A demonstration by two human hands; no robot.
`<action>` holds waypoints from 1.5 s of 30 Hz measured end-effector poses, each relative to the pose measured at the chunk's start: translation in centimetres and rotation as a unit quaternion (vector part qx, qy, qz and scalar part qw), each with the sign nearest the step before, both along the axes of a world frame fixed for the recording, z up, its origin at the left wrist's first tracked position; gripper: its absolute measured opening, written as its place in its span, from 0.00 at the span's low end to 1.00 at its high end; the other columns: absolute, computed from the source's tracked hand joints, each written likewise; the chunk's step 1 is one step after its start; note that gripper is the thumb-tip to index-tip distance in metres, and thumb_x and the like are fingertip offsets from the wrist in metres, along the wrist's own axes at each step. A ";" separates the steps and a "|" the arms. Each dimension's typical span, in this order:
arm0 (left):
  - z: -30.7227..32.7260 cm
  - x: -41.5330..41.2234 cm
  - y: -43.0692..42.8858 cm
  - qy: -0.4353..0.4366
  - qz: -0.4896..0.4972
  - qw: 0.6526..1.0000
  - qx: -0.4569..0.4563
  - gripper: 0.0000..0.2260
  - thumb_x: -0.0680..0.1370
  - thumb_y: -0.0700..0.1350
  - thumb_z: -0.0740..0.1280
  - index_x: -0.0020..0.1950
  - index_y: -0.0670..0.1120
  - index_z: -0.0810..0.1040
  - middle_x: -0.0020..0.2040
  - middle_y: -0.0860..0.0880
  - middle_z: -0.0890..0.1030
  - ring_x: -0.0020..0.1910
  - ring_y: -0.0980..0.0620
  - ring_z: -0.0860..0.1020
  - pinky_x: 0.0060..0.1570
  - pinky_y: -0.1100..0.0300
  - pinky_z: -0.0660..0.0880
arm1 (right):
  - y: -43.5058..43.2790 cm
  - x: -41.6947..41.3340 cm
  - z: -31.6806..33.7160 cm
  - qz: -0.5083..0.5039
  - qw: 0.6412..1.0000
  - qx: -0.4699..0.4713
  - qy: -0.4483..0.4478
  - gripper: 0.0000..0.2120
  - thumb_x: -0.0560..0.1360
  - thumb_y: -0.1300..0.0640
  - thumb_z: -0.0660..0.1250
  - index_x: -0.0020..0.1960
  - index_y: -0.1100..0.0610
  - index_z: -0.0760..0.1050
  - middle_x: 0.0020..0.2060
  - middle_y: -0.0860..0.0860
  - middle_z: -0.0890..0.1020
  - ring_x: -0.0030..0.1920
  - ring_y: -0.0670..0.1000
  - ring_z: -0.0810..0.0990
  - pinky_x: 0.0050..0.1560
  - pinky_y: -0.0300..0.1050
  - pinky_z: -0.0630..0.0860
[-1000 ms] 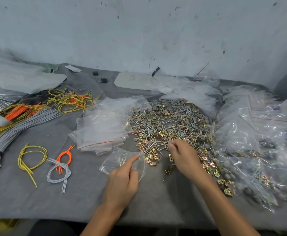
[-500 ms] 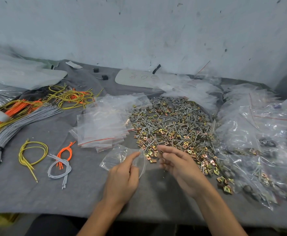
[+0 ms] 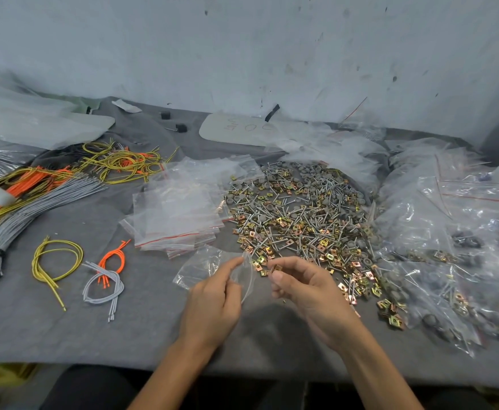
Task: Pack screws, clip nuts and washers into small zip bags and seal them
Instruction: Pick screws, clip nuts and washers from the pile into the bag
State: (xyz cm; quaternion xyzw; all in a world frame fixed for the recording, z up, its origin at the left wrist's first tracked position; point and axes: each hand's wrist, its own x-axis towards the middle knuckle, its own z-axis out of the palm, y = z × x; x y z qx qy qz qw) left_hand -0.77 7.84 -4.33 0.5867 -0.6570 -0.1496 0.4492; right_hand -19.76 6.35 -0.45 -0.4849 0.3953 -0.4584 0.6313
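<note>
Small bag (image 3: 209,269) lies on the surface (image 3: 94,329) at the near-left edge of the pile (image 3: 301,214), mouth lifted toward it. Mouth held part open by left hand (image 3: 212,303), grip pinched on the rim. Just beside the mouth, not yet in: right hand (image 3: 307,294), grip narrow, fingertips closed on a clip nut (image 3: 276,267) or two. Risks, as judged: film is limp, so the mouth may sag shut and the nuts hit the rim and scatter; count in the fingers unreadable, so a short fill is possible. Empty bags (image 3: 180,214) left of pile, filled bags (image 3: 449,232) right.
</note>
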 end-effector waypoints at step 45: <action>-0.5 0.0 -0.1 -0.007 0.014 1.000 -0.011 0.21 0.75 0.48 0.58 0.67 0.57 0.74 0.29 0.63 0.72 0.27 0.63 0.70 0.29 0.57 0.68 | -1.9 -4.7 0.3 0.014 0.790 -0.162 0.591 0.05 0.79 0.49 0.69 0.55 0.43 0.80 0.43 0.40 0.76 0.44 0.40 0.75 0.44 0.38 0.71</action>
